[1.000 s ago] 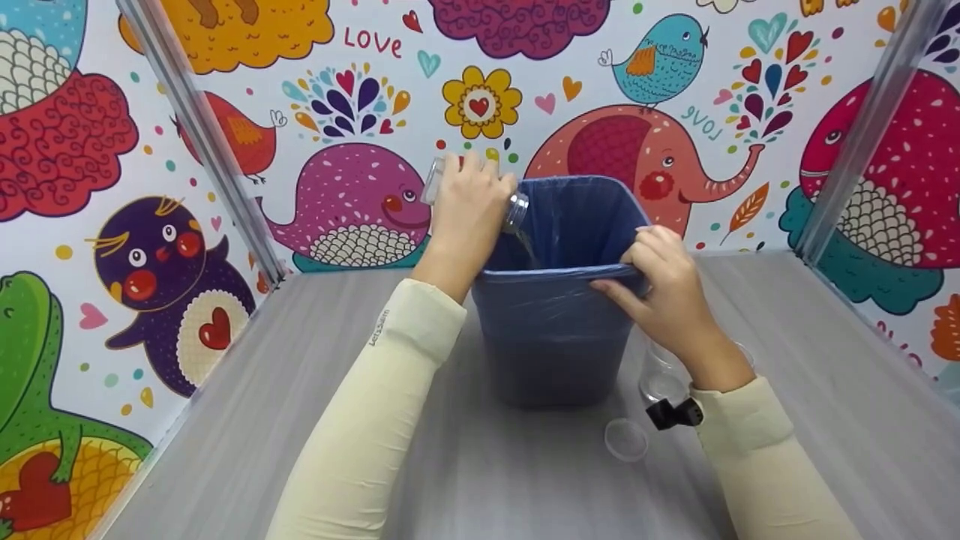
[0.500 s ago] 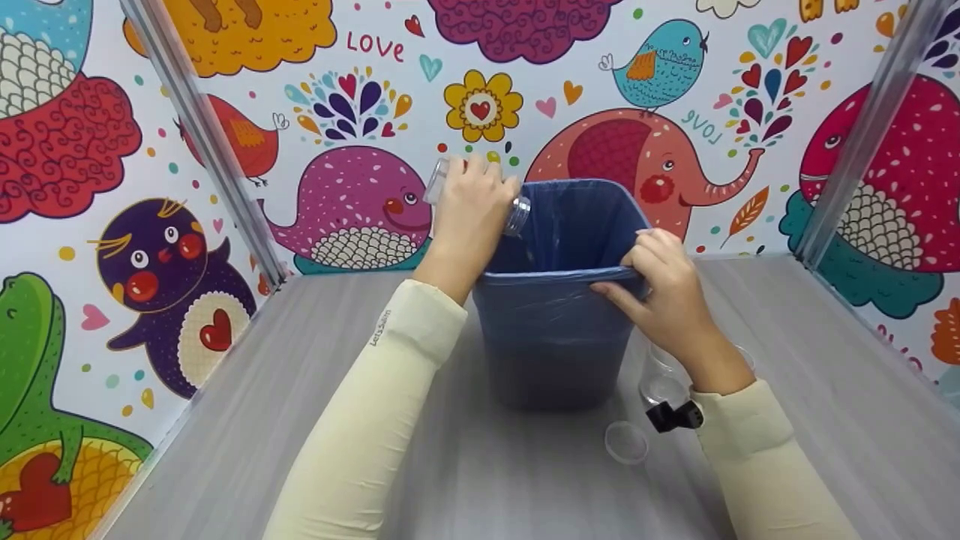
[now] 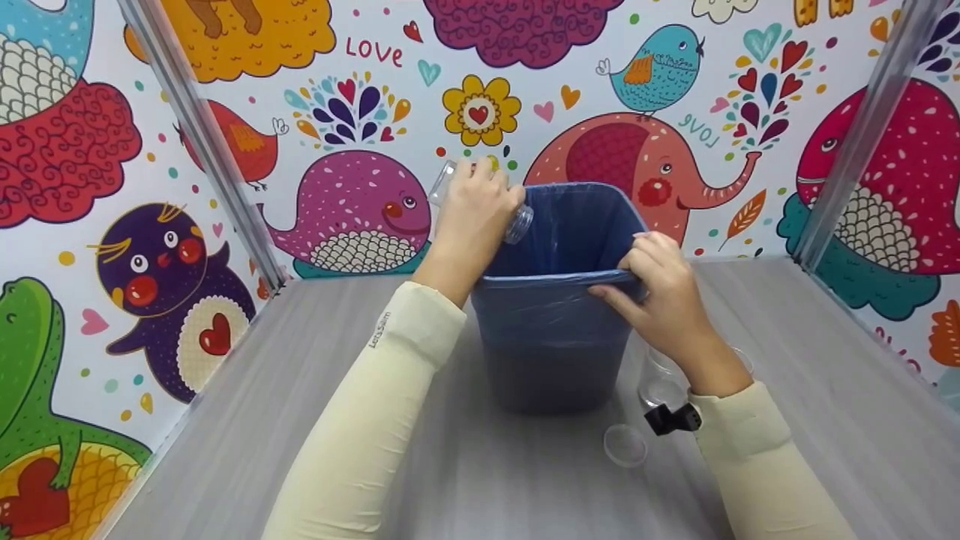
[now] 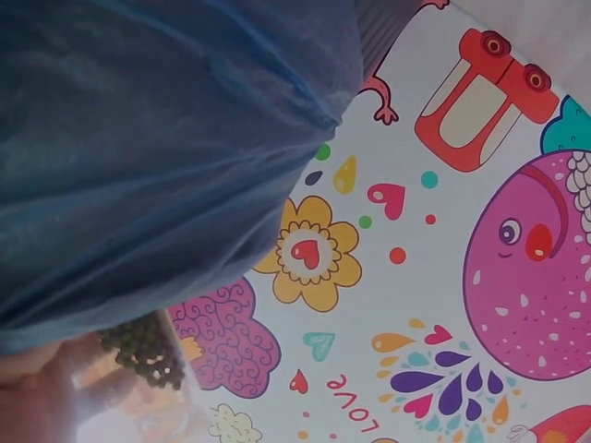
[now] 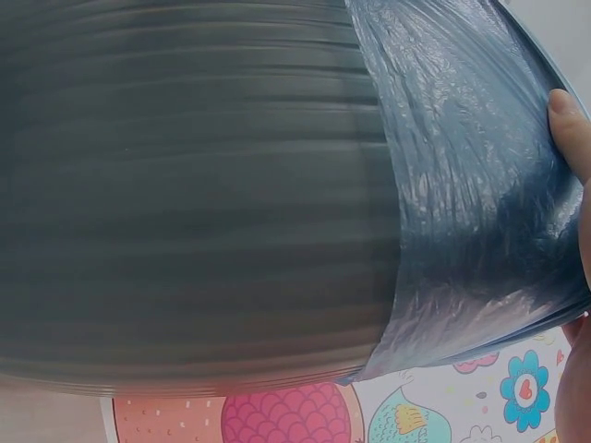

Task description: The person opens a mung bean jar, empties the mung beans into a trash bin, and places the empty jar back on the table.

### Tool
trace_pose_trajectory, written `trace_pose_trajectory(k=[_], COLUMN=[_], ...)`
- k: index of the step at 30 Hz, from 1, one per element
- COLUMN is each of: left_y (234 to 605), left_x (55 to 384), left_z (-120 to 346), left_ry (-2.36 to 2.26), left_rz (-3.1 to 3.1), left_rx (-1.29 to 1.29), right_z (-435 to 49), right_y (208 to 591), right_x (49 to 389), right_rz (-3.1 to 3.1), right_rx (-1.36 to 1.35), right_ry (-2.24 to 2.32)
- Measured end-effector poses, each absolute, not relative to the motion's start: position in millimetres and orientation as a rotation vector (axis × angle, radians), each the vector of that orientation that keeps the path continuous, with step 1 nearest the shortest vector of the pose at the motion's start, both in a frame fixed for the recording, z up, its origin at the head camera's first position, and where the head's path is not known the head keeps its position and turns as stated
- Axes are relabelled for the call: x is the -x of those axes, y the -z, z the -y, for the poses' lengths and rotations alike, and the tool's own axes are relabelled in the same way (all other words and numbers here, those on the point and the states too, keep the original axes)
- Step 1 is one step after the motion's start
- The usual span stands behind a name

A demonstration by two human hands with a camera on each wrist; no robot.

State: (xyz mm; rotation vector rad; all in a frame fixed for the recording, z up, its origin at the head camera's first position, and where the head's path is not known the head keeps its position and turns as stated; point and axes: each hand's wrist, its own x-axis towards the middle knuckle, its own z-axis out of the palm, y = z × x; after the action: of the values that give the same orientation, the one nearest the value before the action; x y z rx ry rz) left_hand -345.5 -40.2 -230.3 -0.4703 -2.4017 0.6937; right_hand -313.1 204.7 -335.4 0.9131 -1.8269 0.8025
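Observation:
My left hand (image 3: 480,214) grips a clear jar (image 3: 442,181), tilted with its mouth pointing down into the left side of a dark blue trash bin (image 3: 551,367). In the left wrist view, small dark green beans (image 4: 143,351) show through the jar's wall beside the fingers (image 4: 46,392). A thin blue liner bag (image 3: 577,217) lines the bin and folds over its rim. My right hand (image 3: 664,292) pinches the bin's front right rim and the liner, thumb outside; the right wrist view shows the thumb (image 5: 571,129) on the bag.
Behind my right wrist, another clear container (image 3: 661,390) is partly hidden on the grey table (image 3: 352,330). A round clear lid (image 3: 625,446) lies in front of the bin. Walls with cartoon animals (image 3: 352,202) and metal posts (image 3: 217,142) enclose the sides and back.
A stream of small bits fell from the jar's mouth a second ago, thinned, and no longer shows in the head view. Both hands have kept nearly the same place.

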Motion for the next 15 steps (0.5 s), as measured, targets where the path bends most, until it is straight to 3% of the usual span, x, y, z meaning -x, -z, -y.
trace_pose_trajectory(k=[15], left_y=[230.1], left_x=[344.5], left_z=[40.1], left_ry=[-0.733], left_rz=[2.345], left_rx=[0.476], right_z=[-204.1], right_y=[335.5], right_x=[313.7], right_rz=[1.799], right_rx=[-0.928], right_ry=[-0.805])
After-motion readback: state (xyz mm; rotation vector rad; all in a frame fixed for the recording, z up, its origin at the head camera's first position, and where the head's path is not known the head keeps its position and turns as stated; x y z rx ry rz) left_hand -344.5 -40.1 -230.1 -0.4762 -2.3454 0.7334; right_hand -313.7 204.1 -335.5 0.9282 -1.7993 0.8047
